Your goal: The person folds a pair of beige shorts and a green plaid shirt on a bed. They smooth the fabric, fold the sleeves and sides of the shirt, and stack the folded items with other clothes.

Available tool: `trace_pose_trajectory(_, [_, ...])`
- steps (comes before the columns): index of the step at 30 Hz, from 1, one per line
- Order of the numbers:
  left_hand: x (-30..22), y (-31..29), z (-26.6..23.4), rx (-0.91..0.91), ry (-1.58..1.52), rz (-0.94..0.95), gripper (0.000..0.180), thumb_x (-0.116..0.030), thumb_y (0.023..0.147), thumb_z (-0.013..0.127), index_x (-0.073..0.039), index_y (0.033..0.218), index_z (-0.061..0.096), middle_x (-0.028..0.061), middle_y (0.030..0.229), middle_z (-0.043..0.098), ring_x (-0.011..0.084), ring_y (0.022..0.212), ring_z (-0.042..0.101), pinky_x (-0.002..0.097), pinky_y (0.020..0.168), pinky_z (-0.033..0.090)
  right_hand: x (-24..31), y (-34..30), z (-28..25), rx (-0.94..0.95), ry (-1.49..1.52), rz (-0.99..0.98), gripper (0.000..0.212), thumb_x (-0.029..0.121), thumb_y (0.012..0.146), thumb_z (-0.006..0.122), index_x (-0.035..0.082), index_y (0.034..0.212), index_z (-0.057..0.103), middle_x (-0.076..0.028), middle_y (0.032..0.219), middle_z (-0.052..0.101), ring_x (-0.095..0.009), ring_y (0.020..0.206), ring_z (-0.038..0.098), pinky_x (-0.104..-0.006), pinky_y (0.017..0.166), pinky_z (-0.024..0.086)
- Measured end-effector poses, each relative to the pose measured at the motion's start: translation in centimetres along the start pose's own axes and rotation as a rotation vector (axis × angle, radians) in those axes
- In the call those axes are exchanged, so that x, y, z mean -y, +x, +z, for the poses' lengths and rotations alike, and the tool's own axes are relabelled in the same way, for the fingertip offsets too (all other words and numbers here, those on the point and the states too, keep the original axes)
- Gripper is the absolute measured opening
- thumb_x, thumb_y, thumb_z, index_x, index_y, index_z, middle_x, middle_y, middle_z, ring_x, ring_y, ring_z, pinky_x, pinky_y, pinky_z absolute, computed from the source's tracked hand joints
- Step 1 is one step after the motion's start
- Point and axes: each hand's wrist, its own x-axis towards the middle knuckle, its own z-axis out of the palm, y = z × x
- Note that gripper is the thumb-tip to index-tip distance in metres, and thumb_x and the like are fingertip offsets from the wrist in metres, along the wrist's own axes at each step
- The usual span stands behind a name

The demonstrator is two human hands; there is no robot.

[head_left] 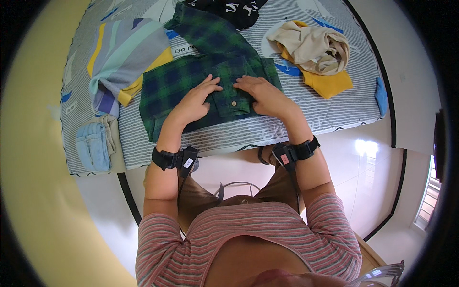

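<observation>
A green-and-navy plaid shirt (210, 58) lies spread, partly folded.

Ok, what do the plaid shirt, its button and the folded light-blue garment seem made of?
Plaid shirt: matte woven cloth, perhaps cotton; soft creases, no sheen. Button: pale, plastic or metal; too small to tell. Folded light-blue garment: likely matte denim, given faded color, seams.

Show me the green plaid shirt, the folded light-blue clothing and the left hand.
Green plaid shirt (189, 71), head view: upper part of its body.
Folded light-blue clothing (91, 146), head view: middle of its top.
Left hand (192, 102), head view: its back.
</observation>
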Motion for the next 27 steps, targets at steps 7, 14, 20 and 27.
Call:
trace_pose_trajectory(7, [-0.6, 0.2, 0.1, -0.045, -0.015, -0.017, 0.039, -0.004, 0.067, 0.067, -0.005, 0.105, 0.057, 0.0101, 0.135, 0.041, 0.0247, 0.133, 0.024, 0.0377, 0.104, 0.031, -0.8, 0.7, 0.0, -0.12, 0.122, -0.063, 0.028, 0.005, 0.068, 0.059, 0.001, 0.096, 0.063, -0.018, 0.1, 0.06, -0.033, 0.093, 0.057, -0.0381, 0.082, 0.045])
trace_pose_trajectory(14, [0.5, 1.5, 2.0, -0.418, -0.357, -0.15, 0.024, -0.012, 0.075, 0.066, -0.001, 0.094, 0.06, 0.0143, 0.093, 0.061, 0.0286, 0.088, 0.058, 0.0354, 0.074, 0.045, 0.7, 1.9, -1.6, -0.173, 0.319, 0.33, 0.021, 0.017, 0.076, 0.061, -0.003, 0.079, 0.058, -0.022, 0.067, 0.056, -0.039, 0.066, 0.056, -0.0425, 0.059, 0.043])
trace_pose_trajectory(20, [-0.2, 1.8, 2.7, -0.529, -0.271, -0.144, 0.016, -0.014, 0.084, 0.059, 0.001, 0.082, 0.055, 0.0013, 0.065, 0.048, 0.0082, 0.06, 0.04, 0.0246, 0.056, 0.036, 0.4, 2.3, -1.2, -0.256, 0.283, 0.379, 0.021, 0.016, 0.075, 0.063, -0.004, 0.078, 0.057, -0.022, 0.068, 0.057, -0.038, 0.066, 0.057, -0.0419, 0.059, 0.043])
trace_pose_trajectory(27, [0.7, 2.3, 3.1, -0.6, -0.134, -0.265, 0.02, -0.018, 0.079, 0.064, 0.0, 0.084, 0.055, 0.0086, 0.069, 0.056, 0.0201, 0.064, 0.053, 0.0318, 0.06, 0.042, -0.2, 2.8, 0.9, -0.357, 0.195, 0.473, 0.024, 0.014, 0.076, 0.061, 0.003, 0.097, 0.056, -0.018, 0.075, 0.062, -0.035, 0.074, 0.06, -0.0434, 0.066, 0.047])
